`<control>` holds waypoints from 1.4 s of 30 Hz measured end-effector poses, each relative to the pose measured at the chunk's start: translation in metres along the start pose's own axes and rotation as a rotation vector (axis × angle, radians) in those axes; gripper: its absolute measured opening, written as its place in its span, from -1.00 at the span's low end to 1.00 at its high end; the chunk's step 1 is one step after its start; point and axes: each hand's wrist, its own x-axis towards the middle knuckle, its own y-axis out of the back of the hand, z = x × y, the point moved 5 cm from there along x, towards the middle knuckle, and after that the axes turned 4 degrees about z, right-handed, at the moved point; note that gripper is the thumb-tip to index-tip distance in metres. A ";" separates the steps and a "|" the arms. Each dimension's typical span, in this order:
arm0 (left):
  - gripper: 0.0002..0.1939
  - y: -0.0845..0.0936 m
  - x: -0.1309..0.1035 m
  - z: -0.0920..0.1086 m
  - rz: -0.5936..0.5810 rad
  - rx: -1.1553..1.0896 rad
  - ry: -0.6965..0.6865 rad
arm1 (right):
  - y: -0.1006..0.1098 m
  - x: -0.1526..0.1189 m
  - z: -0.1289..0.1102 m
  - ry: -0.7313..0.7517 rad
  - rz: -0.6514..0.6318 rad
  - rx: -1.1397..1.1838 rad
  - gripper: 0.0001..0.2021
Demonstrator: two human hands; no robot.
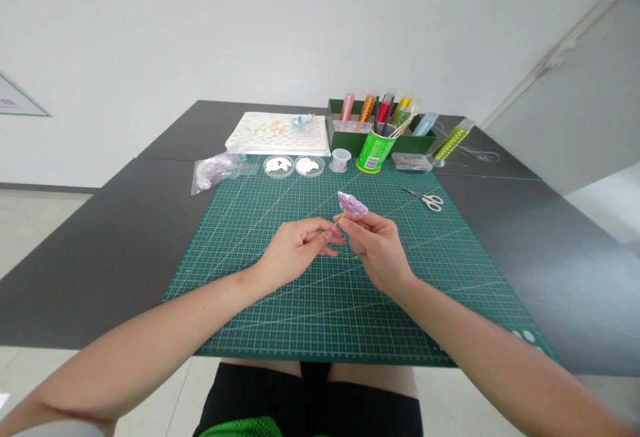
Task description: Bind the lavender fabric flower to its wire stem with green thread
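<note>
A pale purple artificial flower (353, 204) tilts up above the green cutting mat (280, 324), held between both hands. My left hand (299, 245) pinches its thin stem between thumb and fingers, the other fingers loosely curled. Just under the bloom, my right hand (376, 245) is closed at the yellow-green base of the flower. A bit of yellow-green thread shows below the right fingers; whether they also grip it is hidden. White-handled scissors (425, 199) lie on the mat, to the right beyond my right hand.
Behind the hands stand two dishes of white pieces (279, 166), a clear spool (341, 160) and a green can of tools (375, 150). A dark green box (345, 140) holds thread spools. Stacked papers (277, 140), a plastic bag (217, 172) and a green thread spool (453, 142) surround them.
</note>
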 end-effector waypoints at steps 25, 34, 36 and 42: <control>-0.79 0.008 -0.005 0.016 0.161 0.401 -0.167 | -0.009 -0.002 -0.005 0.016 -0.064 -0.027 -0.80; -0.77 0.013 -0.004 0.014 0.194 0.268 -0.124 | -0.002 0.004 -0.003 0.153 -0.109 -0.244 -0.85; -0.76 0.017 -0.002 0.014 0.231 0.271 -0.123 | -0.002 0.005 -0.008 0.257 -0.124 -0.379 -0.87; -0.78 0.032 0.005 0.016 0.335 0.333 -0.115 | -0.003 0.002 -0.021 0.571 -0.271 -0.709 -0.84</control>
